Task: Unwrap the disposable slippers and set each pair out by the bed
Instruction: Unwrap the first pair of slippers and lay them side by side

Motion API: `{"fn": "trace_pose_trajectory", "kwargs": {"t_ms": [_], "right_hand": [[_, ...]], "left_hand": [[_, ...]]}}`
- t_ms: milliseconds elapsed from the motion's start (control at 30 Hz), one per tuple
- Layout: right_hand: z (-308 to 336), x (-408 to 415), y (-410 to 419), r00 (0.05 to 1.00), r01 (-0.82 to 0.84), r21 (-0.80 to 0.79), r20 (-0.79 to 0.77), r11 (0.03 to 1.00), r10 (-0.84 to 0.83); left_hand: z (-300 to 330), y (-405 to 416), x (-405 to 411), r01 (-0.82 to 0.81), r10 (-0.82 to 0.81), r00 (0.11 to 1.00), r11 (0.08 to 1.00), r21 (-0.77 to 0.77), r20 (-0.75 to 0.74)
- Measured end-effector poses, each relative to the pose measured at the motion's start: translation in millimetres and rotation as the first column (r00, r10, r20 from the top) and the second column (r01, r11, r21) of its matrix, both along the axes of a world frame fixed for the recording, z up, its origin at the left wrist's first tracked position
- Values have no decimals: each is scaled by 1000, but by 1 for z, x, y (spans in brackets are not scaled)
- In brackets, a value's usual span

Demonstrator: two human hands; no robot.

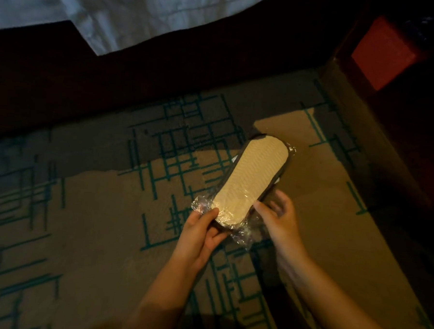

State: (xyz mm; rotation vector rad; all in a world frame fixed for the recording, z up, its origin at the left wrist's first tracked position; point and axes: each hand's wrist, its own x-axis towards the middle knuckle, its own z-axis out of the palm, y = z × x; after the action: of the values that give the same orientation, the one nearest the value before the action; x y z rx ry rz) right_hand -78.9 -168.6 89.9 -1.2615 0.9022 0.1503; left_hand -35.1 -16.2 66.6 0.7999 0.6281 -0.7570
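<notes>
A wrapped pair of slippers is held above the carpet, pale ribbed sole facing up, dark edge around it, still inside clear plastic wrap that bunches at the near end. My left hand grips the near end of the pack, thumb on top of the crinkled plastic. My right hand is at the pack's right side, thumb touching the sole's edge, fingers curled beside and under it. The white bedsheet of the bed hangs at the top, over a dark bed base.
Brown carpet with teal line patterns covers the floor. A dark wooden piece of furniture with a red panel stands at the right. The room is dim, with a lit patch around the slippers.
</notes>
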Motion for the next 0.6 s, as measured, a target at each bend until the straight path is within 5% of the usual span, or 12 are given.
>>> {"fn": "trace_pose_trajectory", "kwargs": {"t_ms": [67,133,233,333,467,600], "right_hand": [[1,7,1,998,28,222,-63,975,-15],[2,11,5,997,48,198,-66,979,-36],[-3,12,5,996,78,137,-58,988,-71],[-4,11,1,995,86,122,-51,989,-80],[-4,8,-1,996,94,97,-22,991,-92],[-4,8,-3,997,74,61,11,995,-75]], "left_hand": [[1,4,-3,6,-6,1000,1000,-18,12],[7,6,-7,60,-61,997,998,12,47],[17,10,-6,120,-221,949,912,391,224],[20,22,4,6,-493,744,679,734,450],[23,29,11,-129,-816,360,437,890,453],[23,25,12,-243,-888,226,346,906,400]]}}
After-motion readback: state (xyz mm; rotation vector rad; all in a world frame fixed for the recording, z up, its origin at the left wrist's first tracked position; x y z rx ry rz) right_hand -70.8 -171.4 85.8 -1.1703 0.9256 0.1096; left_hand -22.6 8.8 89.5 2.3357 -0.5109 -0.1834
